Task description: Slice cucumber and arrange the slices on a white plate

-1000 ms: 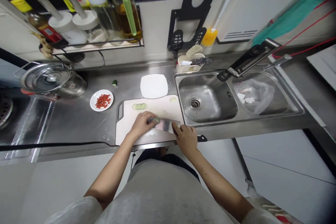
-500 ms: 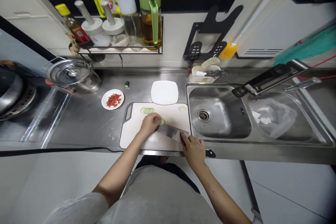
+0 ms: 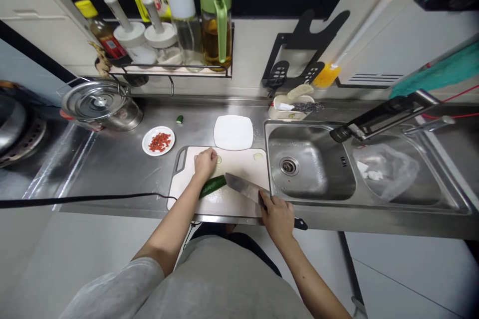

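Note:
A white cutting board point(image 3: 239, 164) lies on the steel counter in front of me. A green cucumber piece point(image 3: 212, 185) rests on it, free of both hands. My left hand point(image 3: 205, 162) reaches over the cucumber slices point(image 3: 218, 159) at the board's far side, fingers curled down on them. My right hand point(image 3: 277, 214) grips a broad-bladed knife point(image 3: 244, 188) whose tip points at the cucumber's cut end. One stray slice point(image 3: 258, 156) lies near the board's far right corner.
A white square plate point(image 3: 233, 132) sits behind the board, a small dish of red bits point(image 3: 158, 140) and a cucumber end point(image 3: 180, 119) to its left. A lidded steel pot point(image 3: 99, 104) stands far left. The sink point(image 3: 310, 164) is right of the board.
My left hand let go of the cucumber and moved to the far slices. The knife lifted off the cut and now angles toward the cucumber's end. The camera view shifted slightly.

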{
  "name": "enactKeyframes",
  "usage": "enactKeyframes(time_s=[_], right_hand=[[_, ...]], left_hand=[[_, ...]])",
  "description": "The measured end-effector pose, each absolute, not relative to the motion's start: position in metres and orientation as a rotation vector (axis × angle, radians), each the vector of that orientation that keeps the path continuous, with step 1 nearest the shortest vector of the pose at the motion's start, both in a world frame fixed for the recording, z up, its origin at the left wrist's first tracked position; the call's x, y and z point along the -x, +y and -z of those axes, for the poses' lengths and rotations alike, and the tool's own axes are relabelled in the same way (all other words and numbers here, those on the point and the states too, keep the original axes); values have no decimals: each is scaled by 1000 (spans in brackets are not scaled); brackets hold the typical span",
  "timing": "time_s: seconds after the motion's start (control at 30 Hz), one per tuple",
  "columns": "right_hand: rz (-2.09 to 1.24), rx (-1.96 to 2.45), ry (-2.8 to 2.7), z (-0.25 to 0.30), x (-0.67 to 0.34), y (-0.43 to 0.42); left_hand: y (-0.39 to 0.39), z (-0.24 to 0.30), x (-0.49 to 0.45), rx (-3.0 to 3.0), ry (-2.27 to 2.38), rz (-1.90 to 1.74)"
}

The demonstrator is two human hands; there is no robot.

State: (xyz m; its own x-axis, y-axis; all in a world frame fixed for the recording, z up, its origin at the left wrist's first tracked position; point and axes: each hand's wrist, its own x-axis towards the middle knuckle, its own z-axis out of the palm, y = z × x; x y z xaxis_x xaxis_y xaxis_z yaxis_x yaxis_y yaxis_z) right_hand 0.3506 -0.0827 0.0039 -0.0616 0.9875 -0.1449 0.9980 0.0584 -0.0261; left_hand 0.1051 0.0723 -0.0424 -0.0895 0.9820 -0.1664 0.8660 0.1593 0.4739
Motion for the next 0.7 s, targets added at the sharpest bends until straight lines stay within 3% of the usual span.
enactKeyframes(time_s=[0.17,0.3,0.47,0.7], right_hand=[[283,-2160,2166,-2,-352,-84],[554,-2303,2077,0,-351,-84],[923,-2309,1941,-6,-340,-78],[960,-2057,1975,-24,-305,-70]], left_hand=[[71,42,-107,-1878,2091,-256],[59,37,-104,-1846,2073,-348],[17,28,-92,-1939,1672,-635],[-18,34,-82,-2085,1377,-645]])
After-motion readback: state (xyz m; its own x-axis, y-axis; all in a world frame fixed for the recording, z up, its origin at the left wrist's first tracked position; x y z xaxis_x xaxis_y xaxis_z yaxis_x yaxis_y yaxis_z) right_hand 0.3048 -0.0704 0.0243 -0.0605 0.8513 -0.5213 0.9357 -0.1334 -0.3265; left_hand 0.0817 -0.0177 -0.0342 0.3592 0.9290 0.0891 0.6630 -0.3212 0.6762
